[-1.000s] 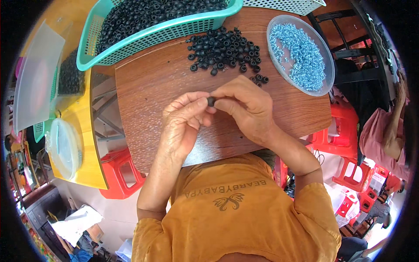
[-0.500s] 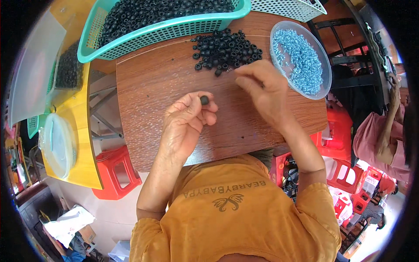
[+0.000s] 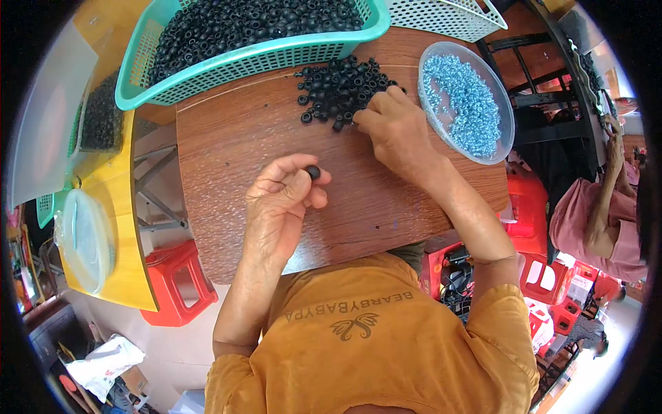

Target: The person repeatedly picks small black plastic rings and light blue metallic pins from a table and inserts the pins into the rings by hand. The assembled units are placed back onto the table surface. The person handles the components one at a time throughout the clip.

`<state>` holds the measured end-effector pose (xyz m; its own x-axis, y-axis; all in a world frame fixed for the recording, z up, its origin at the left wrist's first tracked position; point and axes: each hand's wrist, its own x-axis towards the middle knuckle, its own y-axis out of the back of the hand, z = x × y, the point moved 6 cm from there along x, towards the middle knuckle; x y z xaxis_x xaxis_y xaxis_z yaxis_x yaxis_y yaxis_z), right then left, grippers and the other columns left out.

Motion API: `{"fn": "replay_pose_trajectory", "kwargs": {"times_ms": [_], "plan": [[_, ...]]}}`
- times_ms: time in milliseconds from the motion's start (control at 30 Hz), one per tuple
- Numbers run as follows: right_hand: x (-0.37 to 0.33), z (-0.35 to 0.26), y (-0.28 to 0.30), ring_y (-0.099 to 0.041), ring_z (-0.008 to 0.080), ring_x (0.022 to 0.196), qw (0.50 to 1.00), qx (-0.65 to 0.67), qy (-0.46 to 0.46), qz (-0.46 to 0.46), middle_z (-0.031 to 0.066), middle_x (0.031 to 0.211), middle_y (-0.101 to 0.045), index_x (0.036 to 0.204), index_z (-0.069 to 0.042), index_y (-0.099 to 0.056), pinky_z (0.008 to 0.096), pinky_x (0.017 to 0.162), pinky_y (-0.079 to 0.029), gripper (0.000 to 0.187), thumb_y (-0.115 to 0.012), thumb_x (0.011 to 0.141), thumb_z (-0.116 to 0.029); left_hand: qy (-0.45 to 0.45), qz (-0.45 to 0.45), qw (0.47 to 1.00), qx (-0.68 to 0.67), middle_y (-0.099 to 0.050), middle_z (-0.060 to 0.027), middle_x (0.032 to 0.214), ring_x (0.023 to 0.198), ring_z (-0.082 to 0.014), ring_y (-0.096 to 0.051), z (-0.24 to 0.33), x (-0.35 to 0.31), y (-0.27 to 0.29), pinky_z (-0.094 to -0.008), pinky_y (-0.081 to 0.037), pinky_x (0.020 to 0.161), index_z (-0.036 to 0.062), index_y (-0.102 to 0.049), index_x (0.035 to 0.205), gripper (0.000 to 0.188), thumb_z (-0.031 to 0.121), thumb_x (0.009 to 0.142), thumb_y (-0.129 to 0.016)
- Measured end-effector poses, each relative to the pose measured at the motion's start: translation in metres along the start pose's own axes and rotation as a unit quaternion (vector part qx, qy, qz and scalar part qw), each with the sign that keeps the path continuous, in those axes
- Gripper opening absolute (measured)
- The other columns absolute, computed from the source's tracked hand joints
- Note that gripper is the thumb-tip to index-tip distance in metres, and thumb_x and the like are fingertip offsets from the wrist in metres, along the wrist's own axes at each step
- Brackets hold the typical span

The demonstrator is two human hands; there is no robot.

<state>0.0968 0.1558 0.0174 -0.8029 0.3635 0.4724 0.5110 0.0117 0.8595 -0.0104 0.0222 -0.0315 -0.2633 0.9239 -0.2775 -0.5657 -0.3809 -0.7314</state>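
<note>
A small rounded black cap [image 3: 313,172] is pinched between the thumb and fingers of my left hand [image 3: 276,203], held above the wooden table. My right hand [image 3: 403,134] is at the near right edge of a loose pile of black caps [image 3: 336,90], several of which show an open hollow end. The fingers of that hand are bent together, pointing down and left at the pile. Whatever lies between its fingertips is hidden. Close to its right side stands a round clear tub [image 3: 509,117] of small shiny blue pieces [image 3: 476,110].
A turquoise basket [image 3: 241,64] full of black caps stands at the far left of the brown table [image 3: 227,186]. Behind the tub is a white perforated basket [image 3: 455,21]. A yellow table [image 3: 131,259] with a lidded tub adjoins at left. Red stools [image 3: 181,283] and another person [image 3: 586,221] are nearby.
My right hand has moved slightly left, its fingertips coming to the pile's near edge. My left hand keeps the black cap, which has turned a little in its fingers.
</note>
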Motion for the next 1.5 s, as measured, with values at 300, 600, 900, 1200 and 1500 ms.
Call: {"fn": "replay_pose_trajectory", "kwargs": {"times_ms": [300,600,900,1200,1500], "plan": [[0.005,-0.006,-0.009,-0.049,0.0251,0.074,0.996,-0.068,0.043,-0.028,0.0084,0.071,-0.051,0.063,-0.005,-0.057,0.0349,0.063,-0.041,0.007,-0.061,0.059,-0.001,0.017,-0.008,1.0,-0.016,-0.064,-0.0202,0.09,0.066,-0.0198,-0.063,-0.001,0.003,0.004,-0.0271,-0.052,0.063,-0.0041,-0.057,0.103,0.02,0.006,0.085,-0.059],[0.009,-0.039,0.025,-0.055,0.0265,0.07,0.949,0.294,-0.104,-0.057,0.0088,0.07,-0.059,0.07,-0.003,-0.062,0.0361,0.06,-0.043,0.008,-0.067,0.071,-0.009,-0.001,0.021,1.0,0.006,-0.063,-0.0101,0.088,0.069,-0.0145,-0.059,-0.003,0.002,0.003,-0.0242,-0.049,0.066,-0.0012,-0.059,0.101,0.019,0.007,0.084,-0.061],[-0.003,-0.043,0.016,-0.05,0.009,0.065,0.898,0.385,-0.187,-0.102,0.0029,0.07,-0.056,0.077,0.0,-0.063,0.0245,0.057,-0.039,0.011,-0.069,0.075,-0.01,-0.085,0.03,0.991,0.094,-0.062,-0.007,0.087,0.07,-0.0127,-0.058,0.002,-0.006,-0.009,-0.023,-0.049,0.063,-0.0022,-0.06,0.099,0.018,0.004,0.083,-0.062],[-0.018,-0.041,0.014,-0.049,0.007,0.062,0.885,0.357,-0.276,-0.113,0.0028,0.068,-0.057,0.073,0.001,-0.063,0.0233,0.055,-0.038,0.015,-0.07,0.075,-0.013,-0.039,0.022,0.997,0.058,-0.062,-0.0086,0.089,0.068,-0.0148,-0.058,-0.013,-0.011,-0.009,-0.0243,-0.048,0.063,-0.0039,-0.059,0.099,0.019,0.003,0.082,-0.063],[-0.005,-0.032,0.009,-0.053,0.0249,0.066,0.948,0.277,-0.156,0.02,0.0097,0.069,-0.057,0.073,-0.003,-0.064,0.0351,0.059,-0.042,0.01,-0.066,0.073,-0.013,-0.049,0.041,0.996,0.068,-0.062,-0.0113,0.089,0.067,-0.0142,-0.057,-0.006,-0.008,-0.001,-0.0236,-0.048,0.063,-0.0037,-0.057,0.1,0.019,0.004,0.083,-0.061]]}}
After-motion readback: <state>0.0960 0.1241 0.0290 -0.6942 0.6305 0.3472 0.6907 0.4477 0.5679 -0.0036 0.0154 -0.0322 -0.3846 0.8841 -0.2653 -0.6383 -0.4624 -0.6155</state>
